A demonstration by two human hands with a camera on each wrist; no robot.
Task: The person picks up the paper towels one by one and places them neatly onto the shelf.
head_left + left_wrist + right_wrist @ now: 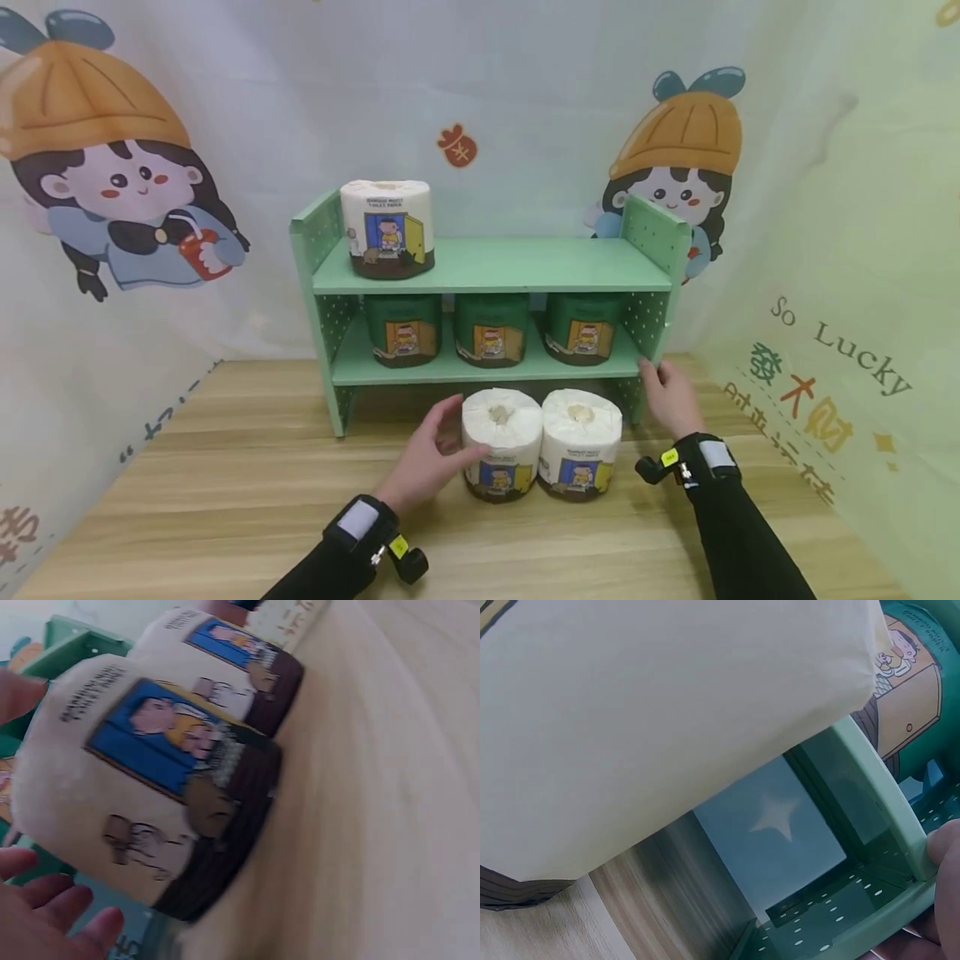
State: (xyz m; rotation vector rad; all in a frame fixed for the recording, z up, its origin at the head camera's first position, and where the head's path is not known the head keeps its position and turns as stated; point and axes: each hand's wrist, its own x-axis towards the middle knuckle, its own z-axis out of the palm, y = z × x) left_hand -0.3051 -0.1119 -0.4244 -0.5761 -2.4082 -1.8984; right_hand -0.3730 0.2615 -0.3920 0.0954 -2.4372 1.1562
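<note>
Two white-wrapped toilet paper rolls stand side by side on the table, the left roll (501, 446) and the right roll (582, 442). My left hand (426, 457) is at the left roll, its thumb spread in front of the wrapper and its fingers apart along the far left side. In the left wrist view those fingers (56, 907) are relaxed, with a gap to the paper. My right hand (670, 402) holds the right side panel of a green two-tier shelf (491, 268), thumb on the front edge and fingers round the outside.
A third white roll (388, 233) stands at the left of the top tier. Three green-wrapped rolls, including the middle one (491, 331), fill a row on the lower tier. Printed cloth (517, 108) hangs behind and beside the wooden table (225, 483).
</note>
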